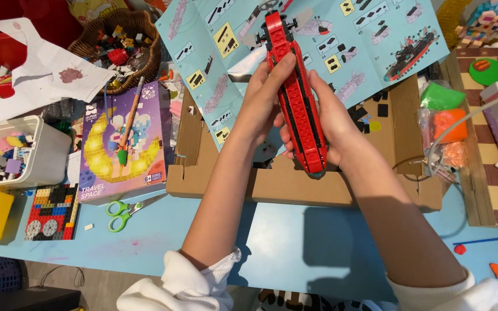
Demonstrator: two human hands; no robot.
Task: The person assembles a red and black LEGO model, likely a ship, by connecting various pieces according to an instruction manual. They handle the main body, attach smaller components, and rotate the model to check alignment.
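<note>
Head view. A long red-and-black toy-brick ship hull [295, 92] is held upright between both hands above a shallow brown cardboard tray [295, 184]. The left hand [263, 98] clasps its left flank, fingers curled onto the bricks; the right hand [329, 118] cradles the right flank, fingers closed behind it. A light-blue paper instruction sheet [341, 40] lies behind. Green-handled scissors [127, 212] rest on the blue table [283, 242].
</note>
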